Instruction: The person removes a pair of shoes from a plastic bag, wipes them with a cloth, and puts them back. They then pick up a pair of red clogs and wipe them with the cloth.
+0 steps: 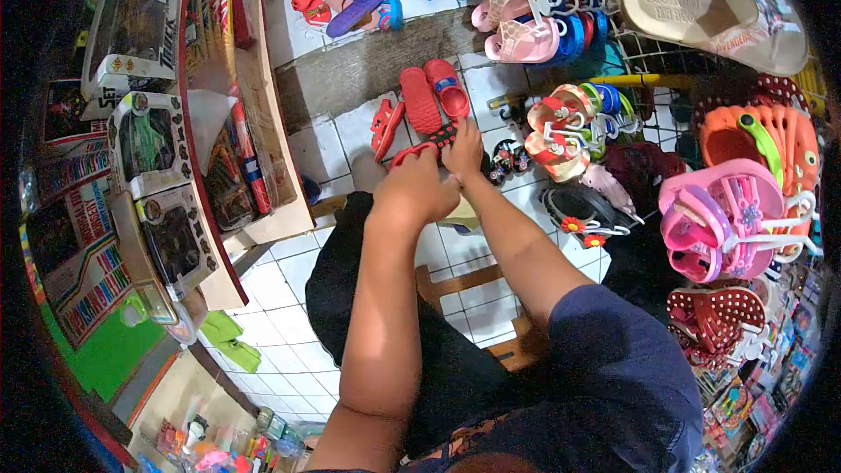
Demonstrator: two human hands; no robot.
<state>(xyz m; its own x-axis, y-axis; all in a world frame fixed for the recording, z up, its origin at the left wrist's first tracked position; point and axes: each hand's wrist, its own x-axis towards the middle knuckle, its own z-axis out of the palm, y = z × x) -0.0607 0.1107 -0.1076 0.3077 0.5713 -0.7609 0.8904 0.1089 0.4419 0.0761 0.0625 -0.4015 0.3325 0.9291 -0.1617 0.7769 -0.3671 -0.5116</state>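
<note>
My left hand [415,187] and my right hand [463,151] are close together over the white tiles. Both have their fingers curled on a small red sandal [408,156] with a black, dotted part between them. My fingers hide most of it. Just beyond lie a red clog [448,88] with a blue patch, a red shoe [420,100] showing its ridged sole, and another red sandal [385,129] tilted on its side. Right of my right hand sits a small dark pair of sandals [509,160] with colourful prints.
Sandals on white hangers line the right side, including pink ones [526,35] and patterned ones [559,133]. Boxed toys [149,142] fill the display case on the left. More sandals [361,2] lie at the far end. A wooden stool [469,283] is partly under me.
</note>
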